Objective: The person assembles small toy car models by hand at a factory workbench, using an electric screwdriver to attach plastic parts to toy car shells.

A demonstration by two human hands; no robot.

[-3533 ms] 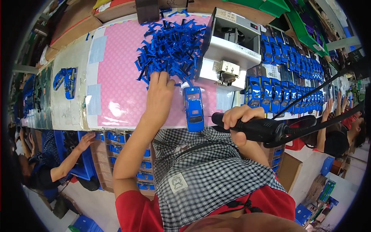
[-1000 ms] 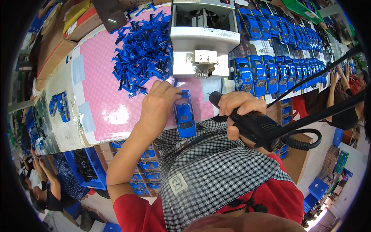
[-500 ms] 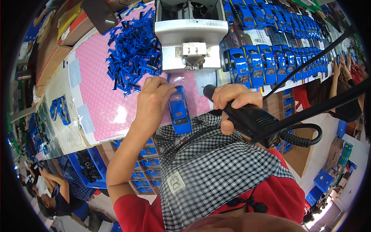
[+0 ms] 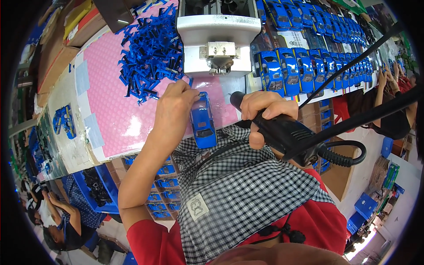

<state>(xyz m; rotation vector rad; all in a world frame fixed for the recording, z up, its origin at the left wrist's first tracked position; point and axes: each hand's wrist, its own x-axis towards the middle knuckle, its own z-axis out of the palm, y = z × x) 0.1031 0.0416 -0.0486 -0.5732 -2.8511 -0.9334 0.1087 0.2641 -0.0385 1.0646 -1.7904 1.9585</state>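
Note:
A blue toy car (image 4: 203, 114) lies lengthwise at the near edge of a pink bubble-textured mat (image 4: 110, 101), its near end over my apron. The fingers of my left hand (image 4: 173, 106) are closed at the car's far end; a small blue piece shows by the fingertips, and whether they hold it is unclear. To the right, my right hand (image 4: 265, 110) is wrapped round a black electric screwdriver (image 4: 287, 134). Its tip points left toward the car but stays apart from it. Beyond my left hand is a heap of small blue plastic parts (image 4: 152, 53).
A grey metal machine (image 4: 218, 33) stands just beyond the car. Rows of blue toy cars (image 4: 291, 73) fill the right side. A black cable (image 4: 353, 66) crosses there. A dark phone-like slab (image 4: 110, 13) lies far left. Compartmented boxes (image 4: 165, 194) sit below the table; other people work on both sides.
The whole view has shifted slightly. Both hands, the car and the screwdriver keep nearly the same places relative to each other.

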